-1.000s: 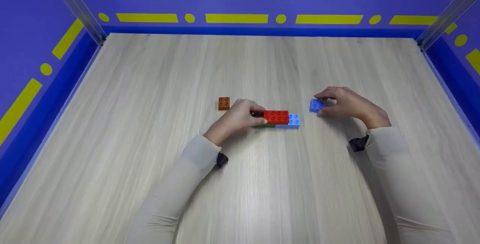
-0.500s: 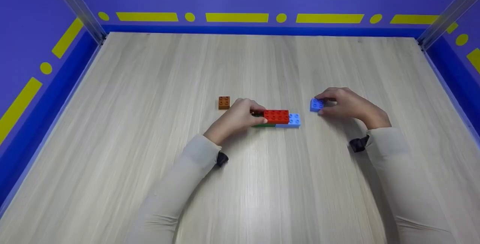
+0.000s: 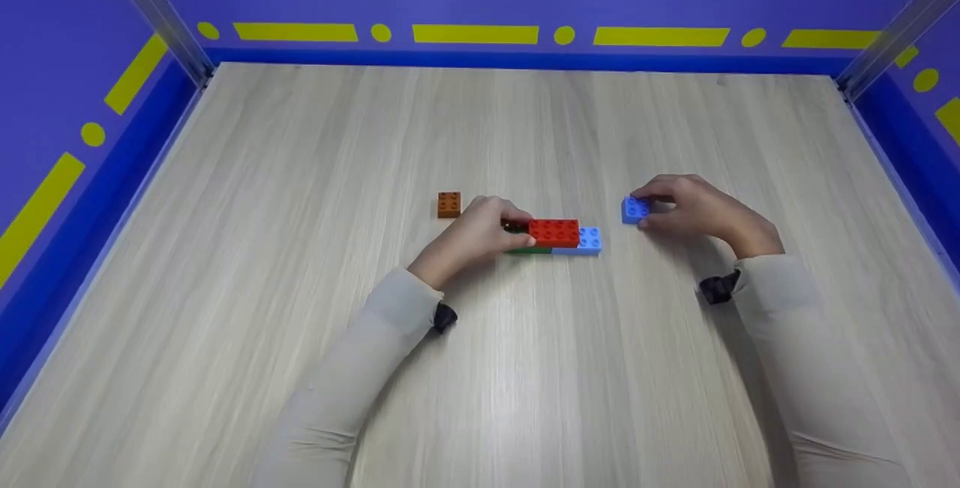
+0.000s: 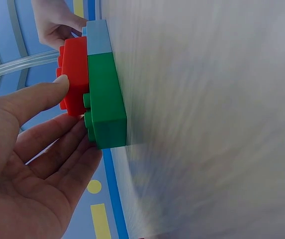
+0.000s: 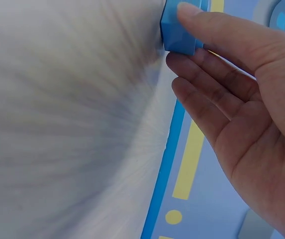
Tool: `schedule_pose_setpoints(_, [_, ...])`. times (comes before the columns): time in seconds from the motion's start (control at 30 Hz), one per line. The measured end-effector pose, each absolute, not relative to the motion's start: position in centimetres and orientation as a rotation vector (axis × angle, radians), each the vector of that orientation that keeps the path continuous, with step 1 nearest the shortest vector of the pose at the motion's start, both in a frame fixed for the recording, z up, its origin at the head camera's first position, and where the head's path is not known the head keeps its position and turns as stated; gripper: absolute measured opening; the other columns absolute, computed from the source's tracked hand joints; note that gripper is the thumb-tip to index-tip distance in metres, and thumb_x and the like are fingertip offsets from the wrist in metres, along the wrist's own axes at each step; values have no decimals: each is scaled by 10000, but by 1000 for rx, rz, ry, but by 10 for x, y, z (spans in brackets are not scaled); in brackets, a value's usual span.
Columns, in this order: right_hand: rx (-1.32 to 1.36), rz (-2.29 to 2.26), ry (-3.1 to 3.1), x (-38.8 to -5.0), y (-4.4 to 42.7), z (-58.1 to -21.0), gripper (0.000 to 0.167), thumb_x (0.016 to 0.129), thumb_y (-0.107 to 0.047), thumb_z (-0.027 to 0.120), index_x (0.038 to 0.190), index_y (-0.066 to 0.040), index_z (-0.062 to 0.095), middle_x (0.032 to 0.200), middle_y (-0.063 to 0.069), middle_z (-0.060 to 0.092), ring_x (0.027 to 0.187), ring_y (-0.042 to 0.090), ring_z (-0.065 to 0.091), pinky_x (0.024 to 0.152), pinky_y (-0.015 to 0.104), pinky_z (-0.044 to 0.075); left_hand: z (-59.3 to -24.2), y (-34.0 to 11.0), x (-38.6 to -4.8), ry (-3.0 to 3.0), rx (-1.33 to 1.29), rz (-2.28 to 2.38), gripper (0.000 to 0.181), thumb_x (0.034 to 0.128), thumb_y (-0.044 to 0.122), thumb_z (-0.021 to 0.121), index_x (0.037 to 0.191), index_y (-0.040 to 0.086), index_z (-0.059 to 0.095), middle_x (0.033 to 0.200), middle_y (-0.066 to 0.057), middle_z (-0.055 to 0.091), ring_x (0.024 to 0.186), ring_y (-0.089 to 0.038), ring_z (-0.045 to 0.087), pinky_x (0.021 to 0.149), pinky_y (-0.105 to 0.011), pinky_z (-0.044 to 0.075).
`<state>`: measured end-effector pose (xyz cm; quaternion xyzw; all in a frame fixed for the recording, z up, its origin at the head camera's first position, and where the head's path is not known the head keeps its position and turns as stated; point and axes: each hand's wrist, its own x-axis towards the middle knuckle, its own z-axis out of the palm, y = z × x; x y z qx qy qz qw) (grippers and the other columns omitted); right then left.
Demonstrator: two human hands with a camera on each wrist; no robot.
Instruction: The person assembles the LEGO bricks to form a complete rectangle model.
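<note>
My left hand [image 3: 484,231] pinches the red brick [image 3: 553,233] between thumb and fingers at its left end. That brick sits across a green brick [image 4: 105,94] and a light blue brick [image 3: 589,239], which lie end to end on the table. Studs show on the green brick's near end and on the light blue one's right end. To the right, my right hand [image 3: 694,206] pinches a small blue brick [image 3: 634,210] by its sides, thumb on the near side; the right wrist view shows this blue brick [image 5: 179,30] at the fingertips, at the table surface.
A small brown brick [image 3: 448,205] with studs up lies just beyond my left hand. The wooden table [image 3: 480,368] is bordered by blue walls [image 3: 480,7] with yellow marks at the back and sides.
Almost nothing differs. Both hands keep their hold, and the bricks stay in place; the head view has shifted very slightly.
</note>
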<state>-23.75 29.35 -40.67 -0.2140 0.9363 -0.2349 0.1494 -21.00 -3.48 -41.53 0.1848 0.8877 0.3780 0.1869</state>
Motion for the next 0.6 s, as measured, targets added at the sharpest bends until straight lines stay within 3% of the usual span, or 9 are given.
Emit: schedule_pose_setpoints(0.6, [-581,-670,2710,-234,289,-400,393,872,-94,680,1255,-28,625,1264,163,609,1157,321,554,1004,525,429,-416,-34,-210,2508,495,1055,389,868,218,717,1235,102,664,1211,-37,672,1102,-151,595,943,-297,486])
